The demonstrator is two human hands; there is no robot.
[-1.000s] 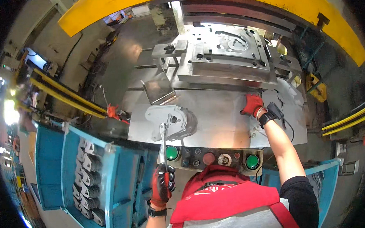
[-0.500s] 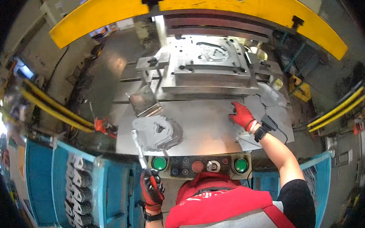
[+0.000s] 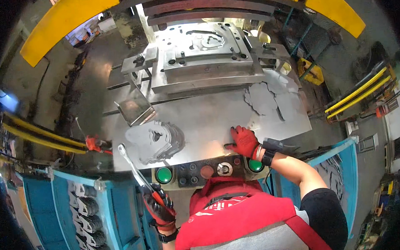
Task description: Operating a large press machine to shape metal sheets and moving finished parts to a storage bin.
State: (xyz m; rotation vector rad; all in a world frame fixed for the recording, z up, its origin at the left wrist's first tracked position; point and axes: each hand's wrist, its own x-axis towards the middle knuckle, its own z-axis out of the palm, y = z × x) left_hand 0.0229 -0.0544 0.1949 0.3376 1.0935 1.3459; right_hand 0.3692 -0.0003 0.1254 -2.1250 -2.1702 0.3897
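Since flat grey parts point(image 3: 139, 138) lie stacked left of centre in the head view and more pieces point(image 3: 89, 210) sit in rows in the blue bin point(image 3: 105, 207) at lower left, some work looks done; how much is left cannot be told. The left hand point(image 3: 159, 204), lower left, grips the red handle of a silver ring-headed tool point(image 3: 134, 167); the right hand point(image 3: 245, 143), right of centre, has loosely spread fingers over the metal table point(image 3: 200, 120), apparently holding nothing, contact unclear.

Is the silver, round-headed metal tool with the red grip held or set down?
Held: the red-and-black-gloved left hand is closed around the red grip of the silver metal tool.
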